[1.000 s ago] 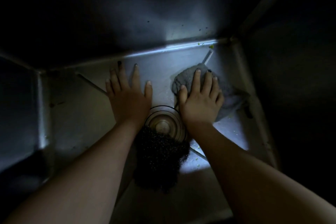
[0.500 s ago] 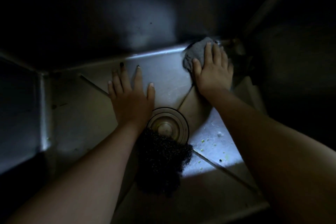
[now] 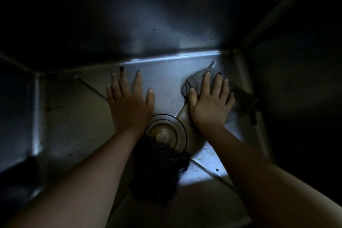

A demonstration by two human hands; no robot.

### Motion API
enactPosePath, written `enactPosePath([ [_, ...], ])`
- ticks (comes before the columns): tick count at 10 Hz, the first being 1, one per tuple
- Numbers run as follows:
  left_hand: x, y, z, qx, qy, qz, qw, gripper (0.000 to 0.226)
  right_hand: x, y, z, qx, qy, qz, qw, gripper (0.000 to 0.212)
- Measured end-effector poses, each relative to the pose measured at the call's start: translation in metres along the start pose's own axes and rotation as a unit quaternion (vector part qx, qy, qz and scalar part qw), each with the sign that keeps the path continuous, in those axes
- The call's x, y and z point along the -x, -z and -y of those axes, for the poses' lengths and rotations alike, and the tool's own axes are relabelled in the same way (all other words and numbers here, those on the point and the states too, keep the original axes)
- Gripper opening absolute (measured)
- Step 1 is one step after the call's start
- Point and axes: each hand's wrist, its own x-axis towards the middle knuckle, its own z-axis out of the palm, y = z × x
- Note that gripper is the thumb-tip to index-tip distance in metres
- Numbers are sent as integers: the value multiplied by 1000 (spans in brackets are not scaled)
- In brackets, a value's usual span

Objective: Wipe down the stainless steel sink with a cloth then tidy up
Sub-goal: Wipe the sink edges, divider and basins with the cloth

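Your right grip (image 3: 211, 105) lies flat on the grey cloth (image 3: 195, 82), fingers straight and slightly spread, pressing it onto the floor of the stainless steel sink (image 3: 166, 77). The cloth shows past your fingertips and trails out from the outer side of that grip toward the sink's far right corner. Your left grip (image 3: 129, 105) is also spread flat, palm down on the bare sink floor. It holds nothing and is well apart from the cloth. The round drain (image 3: 166, 133) sits between your two wrists, just nearer you than both palms. A dark curly mass (image 3: 157, 170) overlaps the drain's near edge beside your left forearm; what it is cannot be told. Small green specks (image 3: 205, 147) dot the lit floor beside your right forearm.
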Motion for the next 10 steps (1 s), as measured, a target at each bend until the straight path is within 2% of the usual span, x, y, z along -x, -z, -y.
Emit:
enactPosePath([
  [3,0,1,-1,-7,2,7,1000,61,-66,12,-7,-30,0,-16,999,64],
  [4,1,1,0,-7,-2,2,1000,61,-63,13,-12,-36,2,-18,999,63],
  [6,0,2,0,-3,3,11,1000,62,-20,-1,-10,-46,-70,-57,995,64],
  [7,-1,2,0,-4,1,10,1000,61,3,-4,-2,-11,-15,-46,999,73],
  [8,-1,2,-1,-2,8,32,999,62,-2,3,-3,24,54,9,998,82],
  [10,0,4,-1,-4,5,24,1000,60,-48,14,-9,18,68,-4,997,67],
])
